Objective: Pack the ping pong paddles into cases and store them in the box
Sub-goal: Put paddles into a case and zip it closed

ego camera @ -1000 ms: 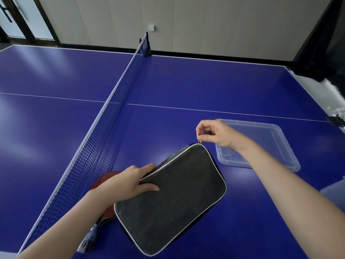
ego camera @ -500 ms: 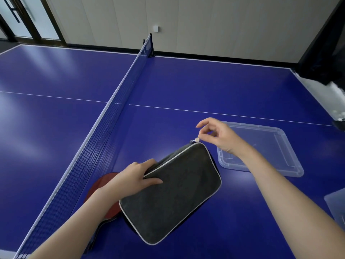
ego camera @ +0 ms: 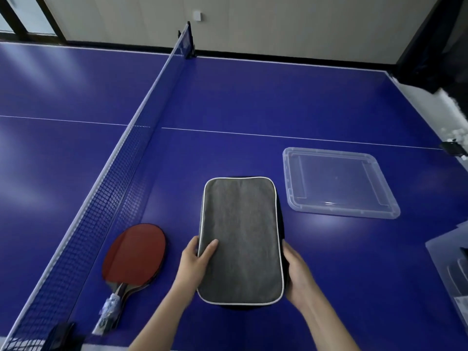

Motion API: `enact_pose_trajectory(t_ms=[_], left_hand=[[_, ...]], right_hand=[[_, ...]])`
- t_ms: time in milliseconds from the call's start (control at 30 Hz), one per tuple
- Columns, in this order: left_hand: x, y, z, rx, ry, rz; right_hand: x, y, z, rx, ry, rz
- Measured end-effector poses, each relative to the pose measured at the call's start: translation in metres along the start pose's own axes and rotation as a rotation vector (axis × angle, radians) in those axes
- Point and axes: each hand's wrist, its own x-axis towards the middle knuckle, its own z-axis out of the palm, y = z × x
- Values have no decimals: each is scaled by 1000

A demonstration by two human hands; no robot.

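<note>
- Now you have the grey case (ego camera: 240, 239) lying flat on the blue table (ego camera: 253, 97), its long axis running straight away from you, near end toward your body.
- Your left hand (ego camera: 196, 262) clasps the near left edge, thumb over the top and fingers tucked below; your right hand (ego camera: 295, 272) cups the near right edge the same way. Both hands are closed on the case, one on each long side.
- The box (ego camera: 443, 252) shows only as a clear corner at the right edge of view, near your right hand. So the coming move probably runs rightward, and your right hand leads.
- The clear lid (ego camera: 339, 182) lies flat beyond and to the right of the case, apart from it, between the far end and the box's side.
- A red paddle (ego camera: 135, 252) rests to the left, just beside your left hand, handle toward you, beside the net (ego camera: 119, 173). It looks unpacked, so that one is likely left to do.
</note>
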Motion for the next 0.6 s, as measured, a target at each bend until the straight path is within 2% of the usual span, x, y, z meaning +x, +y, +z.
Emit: enact_pose_trajectory(t_ms=[100, 133, 167, 233, 333, 600], left_hand=[[-7, -10, 21, 369, 182, -21], [-12, -9, 30, 425, 220, -6], [-19, -5, 42, 428, 213, 20], [-35, 8, 67, 317, 86, 60], [-53, 22, 101, 142, -101, 46], [-69, 20, 103, 115, -25, 101]], right_hand=[[-7, 11, -5, 6, 100, -80], [-10, 14, -5, -47, 143, -128], [-14, 17, -6, -126, 192, -185], [-21, 23, -6, -268, 261, -300], [-34, 30, 0, -366, 226, -391], [-53, 33, -1, -441, 151, -419]])
